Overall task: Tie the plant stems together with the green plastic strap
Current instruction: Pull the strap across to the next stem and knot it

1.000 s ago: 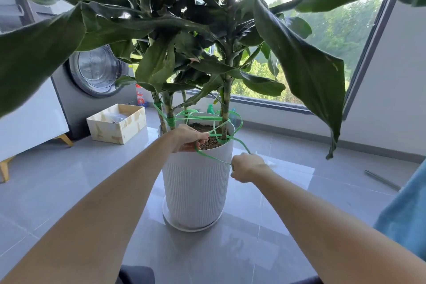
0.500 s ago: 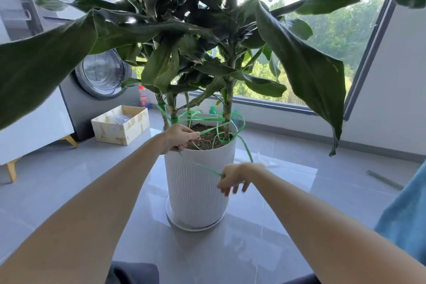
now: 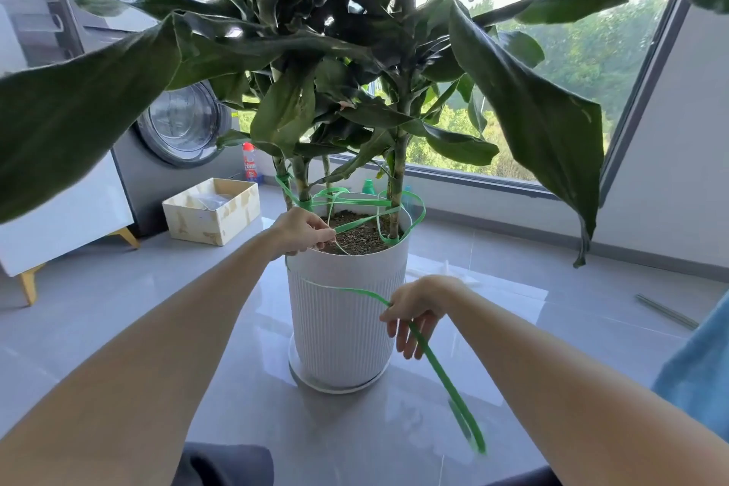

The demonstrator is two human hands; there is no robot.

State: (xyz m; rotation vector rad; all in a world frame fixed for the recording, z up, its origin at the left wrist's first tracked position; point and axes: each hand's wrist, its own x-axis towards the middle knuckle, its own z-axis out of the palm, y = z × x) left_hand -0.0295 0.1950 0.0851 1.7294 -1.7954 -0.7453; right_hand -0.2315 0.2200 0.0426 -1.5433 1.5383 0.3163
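Indoor corner with glossy grey tiled floor (image 3: 118, 327) below a large window (image 3: 572, 63), trees beyond the glass. Green plastic strap (image 3: 347, 203) wound in several loose loops around the plant stems (image 3: 399, 170) just above the soil (image 3: 359, 239), with one turn higher up on the left stems. Runs from there to the near rim, crosses the front of the white ribbed pot (image 3: 339, 327) in a shallow arc, then trails down to the right toward the floor; free end blurred, apparently doubled. Left hand (image 3: 301, 227) at the near-left rim of the pot, fingers curled, pinching a length of strap between thumb and fingertips over the soil. Right hand (image 3: 418, 304) lower, in front of the pot's right side; contact with the pot wall: cannot tell. Pinches the strap between thumb and forefinger, remaining fingers hanging loosely downward. Pot upright on a white saucer (image 3: 335, 383). Broad dark leaves (image 3: 532, 110) spread overhead across the upper view. Behind and to the left: grey front-loading washing machine (image 3: 177, 126), with an open cream box (image 3: 213, 217) on the floor just beside it. Red-capped bottle (image 3: 249, 166) near the window base; green cap (image 3: 368, 185) visible behind the pot. White cabinet (image 3: 59, 217) on wooden legs at far left. Thin rod (image 3: 666, 312) lying on the floor at far right. Blue fabric (image 3: 702, 375) at the right edge.
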